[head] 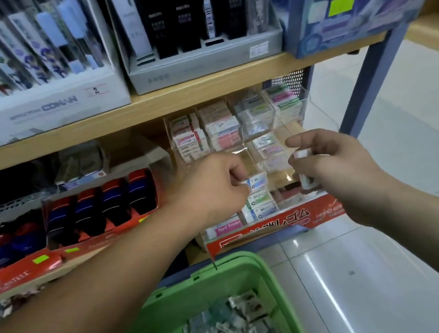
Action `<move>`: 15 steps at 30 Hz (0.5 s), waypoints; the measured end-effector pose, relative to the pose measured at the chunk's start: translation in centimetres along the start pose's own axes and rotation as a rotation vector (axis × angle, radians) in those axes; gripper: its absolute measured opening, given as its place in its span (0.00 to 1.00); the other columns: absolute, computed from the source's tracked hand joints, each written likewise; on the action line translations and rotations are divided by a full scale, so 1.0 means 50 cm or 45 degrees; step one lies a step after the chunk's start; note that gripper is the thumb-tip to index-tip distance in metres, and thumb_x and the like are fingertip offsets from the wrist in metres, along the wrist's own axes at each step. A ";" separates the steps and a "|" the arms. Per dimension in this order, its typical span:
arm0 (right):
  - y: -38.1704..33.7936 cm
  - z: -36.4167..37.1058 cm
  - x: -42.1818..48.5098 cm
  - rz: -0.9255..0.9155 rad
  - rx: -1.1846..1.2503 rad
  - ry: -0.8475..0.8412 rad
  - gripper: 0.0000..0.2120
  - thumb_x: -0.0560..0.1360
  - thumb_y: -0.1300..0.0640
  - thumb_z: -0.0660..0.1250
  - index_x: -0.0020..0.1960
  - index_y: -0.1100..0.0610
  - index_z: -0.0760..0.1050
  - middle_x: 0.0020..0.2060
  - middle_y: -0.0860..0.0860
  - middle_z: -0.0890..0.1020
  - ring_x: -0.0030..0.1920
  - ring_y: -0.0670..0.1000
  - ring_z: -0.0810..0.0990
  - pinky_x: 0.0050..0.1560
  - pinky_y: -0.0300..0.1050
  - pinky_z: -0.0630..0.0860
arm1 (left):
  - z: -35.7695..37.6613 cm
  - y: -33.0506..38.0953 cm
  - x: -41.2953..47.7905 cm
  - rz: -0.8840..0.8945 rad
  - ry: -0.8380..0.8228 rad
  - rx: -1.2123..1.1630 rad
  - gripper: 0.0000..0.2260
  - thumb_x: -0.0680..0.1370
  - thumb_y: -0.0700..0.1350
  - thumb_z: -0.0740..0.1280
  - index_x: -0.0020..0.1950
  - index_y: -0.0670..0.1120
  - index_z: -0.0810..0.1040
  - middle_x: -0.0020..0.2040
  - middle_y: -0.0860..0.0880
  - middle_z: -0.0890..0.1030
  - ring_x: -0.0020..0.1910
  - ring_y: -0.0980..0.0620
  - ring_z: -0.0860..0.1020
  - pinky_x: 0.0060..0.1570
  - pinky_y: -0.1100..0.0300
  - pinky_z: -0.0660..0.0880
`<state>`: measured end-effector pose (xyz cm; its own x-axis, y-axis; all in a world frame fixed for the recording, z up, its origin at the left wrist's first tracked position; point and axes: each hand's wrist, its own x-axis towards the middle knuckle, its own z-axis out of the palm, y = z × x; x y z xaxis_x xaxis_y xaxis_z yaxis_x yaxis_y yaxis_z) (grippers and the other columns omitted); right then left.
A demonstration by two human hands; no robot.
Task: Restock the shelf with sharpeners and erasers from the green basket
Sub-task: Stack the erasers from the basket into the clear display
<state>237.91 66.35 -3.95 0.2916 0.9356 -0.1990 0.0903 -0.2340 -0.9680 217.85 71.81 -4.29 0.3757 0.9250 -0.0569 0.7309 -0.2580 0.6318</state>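
Both grips are clamped: left hand (212, 187) pinches an eraser (256, 182); right hand (335, 172) holds spare erasers (307, 180); seat it square in the red display box (277, 223), label outward.

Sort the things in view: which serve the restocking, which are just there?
Job: green basket with loose erasers; left hand pinching an eraser; right hand holding an eraser stack; clear rack; red box.
Bystanders: pen boxes; floor.
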 end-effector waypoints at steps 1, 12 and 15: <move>0.001 -0.005 0.000 0.028 0.061 -0.006 0.15 0.77 0.67 0.69 0.55 0.49 0.83 0.48 0.54 0.87 0.47 0.61 0.88 0.53 0.63 0.85 | 0.006 0.004 0.006 0.013 -0.035 0.014 0.04 0.74 0.41 0.76 0.41 0.49 0.83 0.39 0.53 0.84 0.41 0.54 0.83 0.44 0.49 0.83; 0.015 -0.003 -0.005 -0.017 0.033 -0.121 0.19 0.74 0.68 0.69 0.54 0.47 0.85 0.51 0.49 0.87 0.53 0.58 0.86 0.58 0.63 0.83 | -0.008 0.012 -0.023 0.009 -0.311 0.070 0.04 0.78 0.41 0.74 0.49 0.48 0.88 0.40 0.57 0.84 0.36 0.66 0.79 0.38 0.73 0.74; 0.011 -0.005 -0.006 -0.009 0.041 -0.096 0.19 0.74 0.69 0.68 0.52 0.47 0.85 0.48 0.48 0.88 0.53 0.60 0.86 0.58 0.65 0.82 | 0.002 0.019 -0.022 0.090 -0.358 0.276 0.07 0.79 0.43 0.71 0.53 0.51 0.88 0.46 0.58 0.83 0.43 0.65 0.78 0.44 0.68 0.74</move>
<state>238.14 65.88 -4.39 0.2181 0.9549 -0.2017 0.0614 -0.2197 -0.9736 218.19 70.50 -3.72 0.5497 0.7977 -0.2480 0.7899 -0.3998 0.4650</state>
